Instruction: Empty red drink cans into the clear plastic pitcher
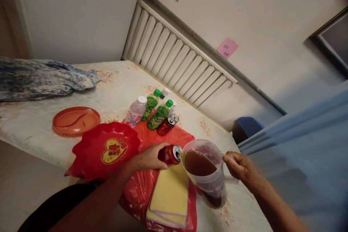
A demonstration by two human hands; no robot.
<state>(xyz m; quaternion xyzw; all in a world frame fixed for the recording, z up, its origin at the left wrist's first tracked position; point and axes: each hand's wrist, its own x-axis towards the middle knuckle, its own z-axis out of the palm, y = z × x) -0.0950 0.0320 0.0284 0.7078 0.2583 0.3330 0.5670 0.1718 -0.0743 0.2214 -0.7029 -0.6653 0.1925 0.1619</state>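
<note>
My left hand (148,159) grips a red drink can (170,154), tipped on its side with its open top against the rim of a clear plastic pitcher (214,185). Brown liquid fills part of the pitcher. My right hand (240,168) holds the pitcher's handle at its right side. The pitcher stands over the table's near edge, beside a stack of yellow pads (170,195) lying on a red plastic bag (163,137).
A red scalloped plate (89,156) and an orange oval dish (76,120) lie to the left. Behind stand a clear bottle (135,111), two green bottles (160,114), and another red can (168,124). Blue patterned cloth (40,78) covers the far left. A radiator (176,58) lines the wall.
</note>
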